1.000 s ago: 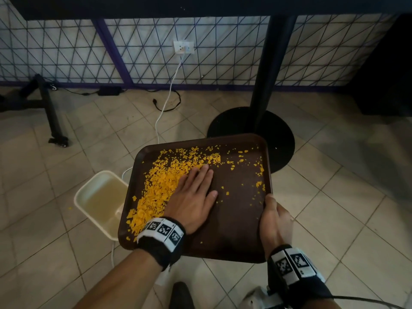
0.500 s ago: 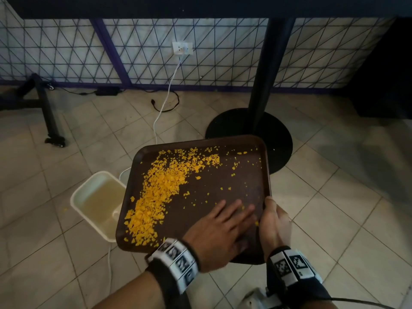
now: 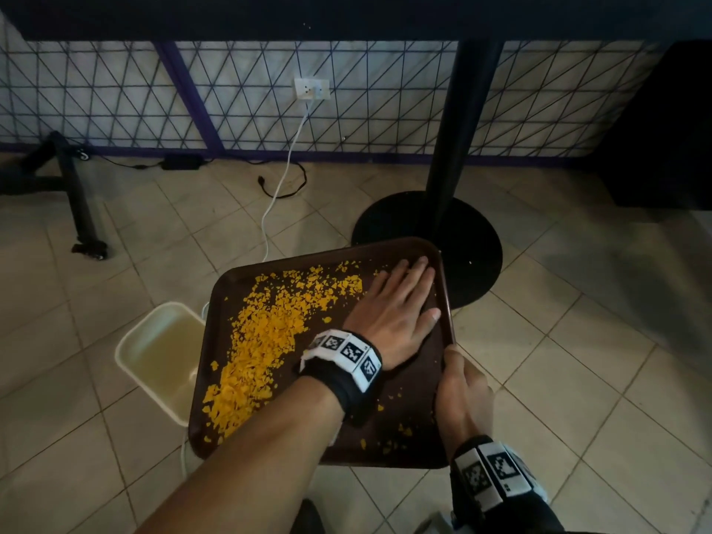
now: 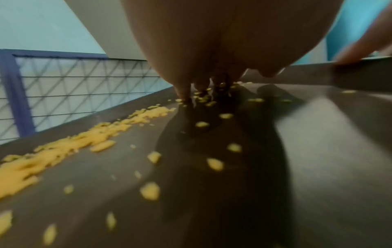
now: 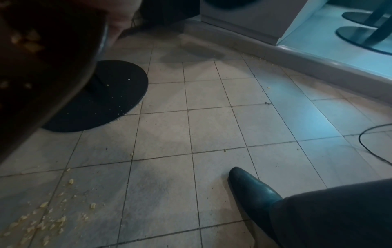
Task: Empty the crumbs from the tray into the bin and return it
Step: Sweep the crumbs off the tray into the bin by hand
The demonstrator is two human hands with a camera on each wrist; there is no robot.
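A dark brown tray [image 3: 408, 429] hangs above the tiled floor, its left edge over a cream bin [image 3: 154, 356]. Yellow crumbs [image 3: 269, 333] are heaped along its left half, with scattered bits near the front. My left hand [image 3: 397, 302] lies flat on the tray's far right part, fingers straight and reaching the far rim. From the left wrist view the fingertips [image 4: 186, 94] touch the tray [image 4: 318, 151] among loose crumbs [image 4: 53, 152]. My right hand [image 3: 460, 395] grips the tray's right rim, thumb on top. The right wrist view shows only the tray's edge [image 5: 53, 83].
A black table pedestal and its round base [image 3: 474, 248] stand just beyond the tray. A white cable [image 3: 277, 198] runs from a wall socket to the floor. A black stand leg [image 3: 77, 198] is at far left. Spilled crumbs [image 5: 42, 221] lie on the tiles beside my shoe [image 5: 250, 189].
My left hand swept from the crumb pile to the near right corner, then moved up to the far right of the tray. The right hand kept its grip.
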